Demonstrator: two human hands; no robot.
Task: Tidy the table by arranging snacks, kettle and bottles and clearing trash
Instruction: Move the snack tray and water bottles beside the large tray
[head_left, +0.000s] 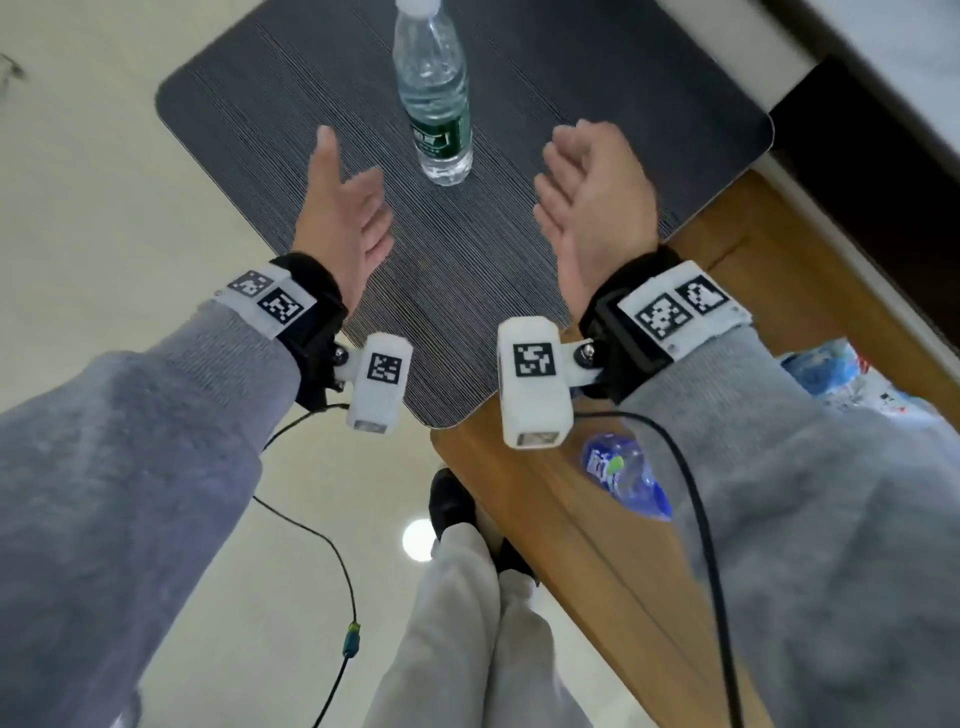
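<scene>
A clear water bottle with a white cap and a green label stands upright on a dark striped mat that covers the wooden table. My left hand hovers left of the bottle and nearer to me, palm turned inward, fingers apart, holding nothing. My right hand hovers to the bottle's right at the same height, open with loosely curled fingers, also empty. Neither hand touches the bottle. A blue-labelled plastic bottle lies on its side on a lower wooden shelf, partly hidden behind my right sleeve.
The wooden table edge runs diagonally on the right. Blue and white wrappers lie on the lower shelf behind my right forearm. Cream floor tiles fill the left side. Cables hang from both wrist devices.
</scene>
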